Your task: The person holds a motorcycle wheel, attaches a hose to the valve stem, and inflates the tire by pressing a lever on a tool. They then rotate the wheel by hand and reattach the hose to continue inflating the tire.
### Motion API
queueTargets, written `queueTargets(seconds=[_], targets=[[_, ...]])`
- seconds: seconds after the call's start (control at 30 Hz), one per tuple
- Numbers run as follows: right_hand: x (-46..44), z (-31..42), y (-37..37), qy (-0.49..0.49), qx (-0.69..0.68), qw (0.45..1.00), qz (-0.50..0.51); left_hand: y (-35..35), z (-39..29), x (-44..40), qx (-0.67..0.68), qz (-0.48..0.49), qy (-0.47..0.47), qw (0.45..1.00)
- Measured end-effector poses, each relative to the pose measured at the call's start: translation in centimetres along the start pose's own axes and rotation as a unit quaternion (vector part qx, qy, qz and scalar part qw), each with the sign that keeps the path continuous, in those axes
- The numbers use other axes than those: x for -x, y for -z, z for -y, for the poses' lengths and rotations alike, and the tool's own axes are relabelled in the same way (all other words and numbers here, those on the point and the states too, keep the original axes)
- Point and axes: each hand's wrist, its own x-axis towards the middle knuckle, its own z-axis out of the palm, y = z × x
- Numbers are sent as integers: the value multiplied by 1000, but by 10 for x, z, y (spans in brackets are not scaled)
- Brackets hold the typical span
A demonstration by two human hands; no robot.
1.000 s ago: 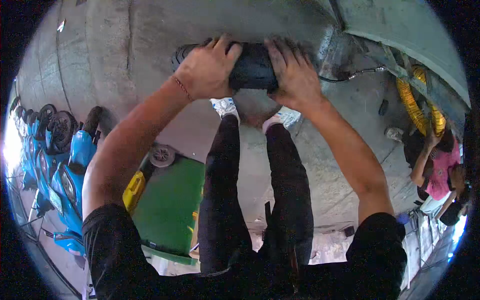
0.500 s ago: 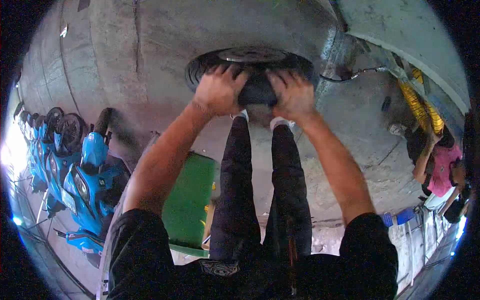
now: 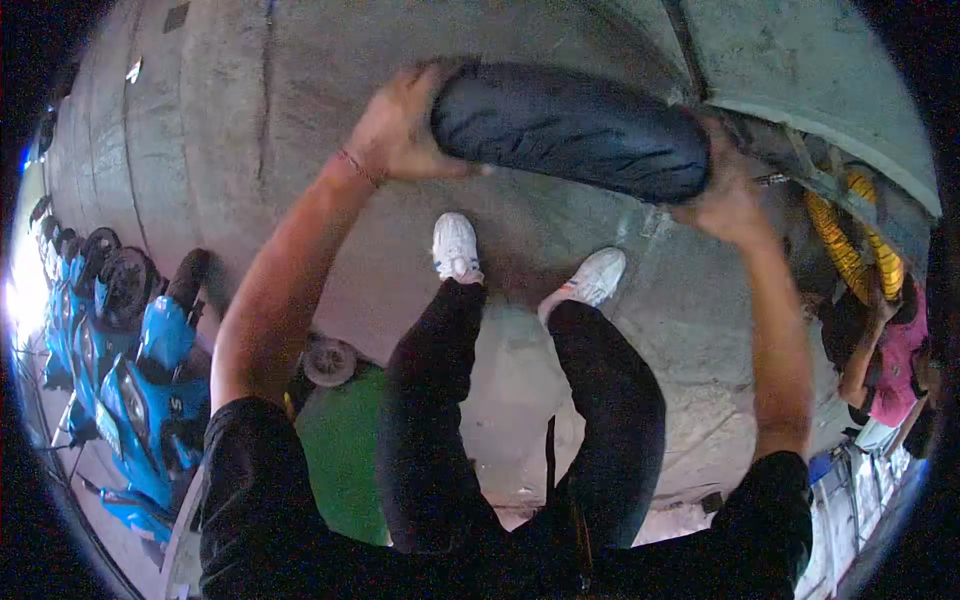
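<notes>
A black tyre (image 3: 575,130) is held up off the concrete floor in front of me, its grooved tread facing me. My left hand (image 3: 408,125) grips its left end, with the thumb stretched out below the tread. Around the right end is my right hand (image 3: 725,185), blurred, its fingers partly hidden behind the tyre. Both arms are stretched forward, and the tyre tilts slightly down to the right. Beneath it are my white shoes (image 3: 456,247).
Blue scooters (image 3: 145,400) stand in a row at the left. A green bin (image 3: 345,460) with a wheel (image 3: 329,361) is by my left leg. At the right, a person in pink (image 3: 895,350) is near yellow coiled hoses (image 3: 840,245).
The tyre, earlier lower with a wheel face showing, is now raised with its tread toward me. My hands have moved apart from its middle to its two ends.
</notes>
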Motion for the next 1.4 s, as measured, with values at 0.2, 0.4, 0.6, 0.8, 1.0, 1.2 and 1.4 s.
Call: queueTargets(seconds=[0.2, 0.4, 0.6, 0.8, 1.0, 1.2, 1.4], targets=[[-46, 10, 13, 162, 91, 981, 60, 0, -4, -28, 30, 43, -45, 998], [-34, 39, 6, 123, 30, 989, 76, 1, -1, -9, 69, 51, -48, 995], [-24, 94, 38, -93, -112, 943, 298, 0, -6, 10, 28, -1, -126, 992], [24, 98, -25, 108, 191, 976, -14, 2, 1, 25, -142, 9, 23, 990], [-4, 89, -55, 1, 373, 916, -146, -11, -37, 2, -152, -80, -135, 976], [-18, 89, -56, 18, 408, 883, -231, -8, -42, -10, -137, -75, -21, 987], [-4, 101, -56, 40, 324, 923, -206, 22, -84, -8, -142, 32, 34, 989]])
